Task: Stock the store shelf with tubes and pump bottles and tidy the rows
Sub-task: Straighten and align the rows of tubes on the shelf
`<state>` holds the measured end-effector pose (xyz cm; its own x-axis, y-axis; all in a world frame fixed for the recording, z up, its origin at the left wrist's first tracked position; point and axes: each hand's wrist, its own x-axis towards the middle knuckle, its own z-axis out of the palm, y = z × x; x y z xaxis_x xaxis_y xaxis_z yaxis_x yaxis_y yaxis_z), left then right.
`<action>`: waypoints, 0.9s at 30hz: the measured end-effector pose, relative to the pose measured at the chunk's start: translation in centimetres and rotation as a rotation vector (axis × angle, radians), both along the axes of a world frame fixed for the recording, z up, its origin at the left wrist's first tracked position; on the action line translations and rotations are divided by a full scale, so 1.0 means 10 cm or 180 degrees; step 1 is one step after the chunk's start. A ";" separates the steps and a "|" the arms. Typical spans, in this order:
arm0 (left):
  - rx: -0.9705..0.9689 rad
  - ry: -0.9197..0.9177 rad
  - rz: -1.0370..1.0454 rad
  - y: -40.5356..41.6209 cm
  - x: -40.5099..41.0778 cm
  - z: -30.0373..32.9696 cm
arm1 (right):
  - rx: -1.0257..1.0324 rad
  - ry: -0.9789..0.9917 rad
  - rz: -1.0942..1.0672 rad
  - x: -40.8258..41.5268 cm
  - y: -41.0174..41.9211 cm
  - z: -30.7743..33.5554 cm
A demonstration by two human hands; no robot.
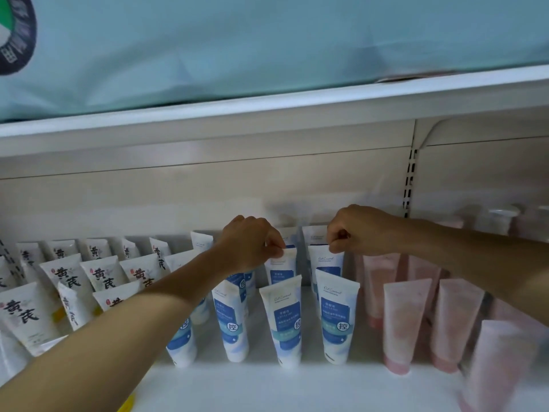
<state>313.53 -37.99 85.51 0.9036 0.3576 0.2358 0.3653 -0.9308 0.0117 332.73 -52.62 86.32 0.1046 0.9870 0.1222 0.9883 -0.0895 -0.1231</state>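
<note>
Tubes all over this white shelf (297, 388), standing cap-down in rows. The person's left hand (252, 245) has its fingers (274, 243) curled and pinching the flat top edge of a blue-and-white tube (282, 267) in the second row back. The right hand (356, 230) does the same thing, fingers pinching the top corner of the neighbouring blue-and-white tube (326, 264). Just below the fingers, nearer the shelf edge, stand more of the same tubes (335, 316), each with a blue label panel, script lettering on top and a round badge reading 控; the smaller print is too blurry to read. Off to the left of the left hand's fingers sit cream-white tubes (26, 313) with big black brush characters 黄芪 and a small red seal. To the right of the right hand's fingers are pale pink tubes (401, 325) with pink caps, their writing unreadable. Above everything, a light blue cloth (267, 40) covers the upper shelf.
</note>
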 end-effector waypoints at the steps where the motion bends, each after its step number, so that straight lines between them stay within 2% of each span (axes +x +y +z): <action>1: -0.0035 -0.0018 -0.0026 0.00 0.01 -0.01 | -0.0006 0.0010 0.0013 0.00 0.00 0.00; 16: -0.0540 -0.0110 -0.0091 0.00 0.01 -0.03 | -0.0049 0.0067 -0.0088 -0.03 -0.01 0.00; 27: -0.0611 -0.0105 -0.0160 0.01 0.00 -0.02 | -0.0065 0.0152 -0.0142 -0.06 -0.03 0.01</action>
